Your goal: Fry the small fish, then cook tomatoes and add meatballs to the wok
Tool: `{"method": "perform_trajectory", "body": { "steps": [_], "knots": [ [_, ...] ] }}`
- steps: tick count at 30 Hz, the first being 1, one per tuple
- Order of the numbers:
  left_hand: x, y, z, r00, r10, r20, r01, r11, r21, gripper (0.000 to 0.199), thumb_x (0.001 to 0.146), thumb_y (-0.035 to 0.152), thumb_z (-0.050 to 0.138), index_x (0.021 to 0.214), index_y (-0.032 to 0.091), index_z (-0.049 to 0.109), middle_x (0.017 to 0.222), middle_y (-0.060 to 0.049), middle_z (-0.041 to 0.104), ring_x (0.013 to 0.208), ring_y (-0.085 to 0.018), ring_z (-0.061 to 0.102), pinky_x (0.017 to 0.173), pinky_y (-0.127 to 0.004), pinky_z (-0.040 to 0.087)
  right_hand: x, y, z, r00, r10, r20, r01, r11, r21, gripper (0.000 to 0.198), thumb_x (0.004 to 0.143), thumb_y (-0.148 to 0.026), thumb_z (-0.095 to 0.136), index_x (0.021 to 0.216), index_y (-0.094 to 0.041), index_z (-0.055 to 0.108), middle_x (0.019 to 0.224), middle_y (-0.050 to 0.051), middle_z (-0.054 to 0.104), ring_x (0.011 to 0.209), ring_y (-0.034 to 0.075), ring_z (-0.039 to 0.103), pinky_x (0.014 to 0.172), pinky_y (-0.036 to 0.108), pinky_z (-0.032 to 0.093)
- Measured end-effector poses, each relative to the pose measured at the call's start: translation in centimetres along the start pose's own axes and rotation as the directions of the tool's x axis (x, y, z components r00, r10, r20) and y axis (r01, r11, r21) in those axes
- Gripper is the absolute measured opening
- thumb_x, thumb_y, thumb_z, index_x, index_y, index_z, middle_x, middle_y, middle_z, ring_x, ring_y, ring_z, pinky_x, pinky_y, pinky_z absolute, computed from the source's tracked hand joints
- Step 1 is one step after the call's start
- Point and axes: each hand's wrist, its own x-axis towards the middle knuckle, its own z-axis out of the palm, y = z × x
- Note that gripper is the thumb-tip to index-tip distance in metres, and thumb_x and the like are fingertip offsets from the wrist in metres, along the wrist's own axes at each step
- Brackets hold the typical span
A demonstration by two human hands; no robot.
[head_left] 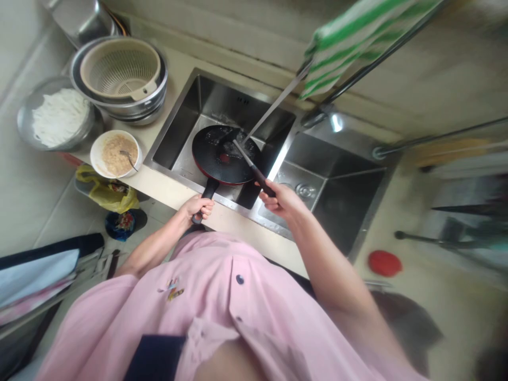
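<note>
Pink shirt [206, 270] lay nearest; black frying pan [212, 159] sat in the sink's left basin [234, 98], handle [210, 188] pointing back toward us, wrapped by our left hand [199, 206]; our right hand [282, 201] clasped a dark-handled utensil [260, 177], slanting forward-left over it.

- frying pan [210, 164] in left sink [184, 161];
- right sink [327, 151] beside it;
- bowl [94, 153] on tabletop [166, 190], left of both sinks;
- colander [119, 61] inside stacked basins [137, 112], behind bowl
</note>
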Motion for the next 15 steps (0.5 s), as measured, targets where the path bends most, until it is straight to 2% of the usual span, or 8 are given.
{"method": "perform_trajectory", "body": {
  "steps": [1,3,8,11,15],
  "knots": [
    [-0.1,-0.1,0.0,1.0,0.012,-0.018,-0.011,1.0,0.02,0.027,0.069,0.009,0.064,0.068,0.02,0.039,0.048,0.013,0.029,0.034,0.0,0.023,0.036,-0.012,0.02,-0.4,1.2,-0.5,0.997,0.033,0.068,-0.044,0.985,0.166,0.028,0.101,-0.034,0.038,0.105,-0.015,0.058,0.055,-0.006,0.041,0.038,0.003,0.018,0.035,0.011,0.016],
    [-0.4,-0.1,0.0,0.997,0.039,-0.066,-0.034,0.997,0.071,0.029,0.069,0.009,0.065,0.068,0.02,0.038,0.047,0.012,0.032,0.034,0.0,0.027,0.035,-0.013,0.022,-0.9,3.6,-1.2,0.983,0.052,0.175,-0.115,0.921,0.372,0.029,0.102,-0.035,0.038,0.103,-0.015,0.059,0.055,-0.008,0.038,0.037,0.002,0.016,0.033,0.009,0.015],
    [-1.4,0.2,-1.0,0.955,0.159,-0.252,-0.099,0.967,0.235,0.032,0.066,0.003,0.066,0.073,0.021,0.04,0.044,0.011,0.042,0.033,-0.004,0.037,0.037,-0.016,0.03,-1.1,8.2,-1.8,0.965,0.044,0.258,-0.188,0.803,0.566,0.03,0.103,-0.035,0.04,0.106,-0.015,0.061,0.056,-0.01,0.035,0.035,0.0,0.012,0.031,0.006,0.014],
    [-2.6,0.9,-2.0,0.886,0.297,-0.357,-0.12,0.889,0.442,0.034,0.064,0.002,0.066,0.077,0.022,0.041,0.043,0.011,0.042,0.032,-0.007,0.041,0.038,-0.017,0.029,-1.6,9.4,-2.4,0.959,0.002,0.284,-0.181,0.776,0.605,0.03,0.103,-0.036,0.041,0.111,-0.015,0.062,0.057,-0.01,0.036,0.035,0.0,0.013,0.031,0.006,0.016],
    [-4.5,2.0,-3.0,0.759,0.52,-0.392,-0.058,0.653,0.755,0.027,0.066,0.007,0.065,0.077,0.022,0.045,0.044,0.01,0.046,0.031,-0.009,0.045,0.039,-0.019,0.03,-2.2,8.9,-3.0,0.957,-0.05,0.285,-0.145,0.771,0.62,0.034,0.105,-0.035,0.035,0.114,-0.016,0.062,0.056,-0.011,0.034,0.035,0.0,0.012,0.032,0.005,0.017]
  ]
}}
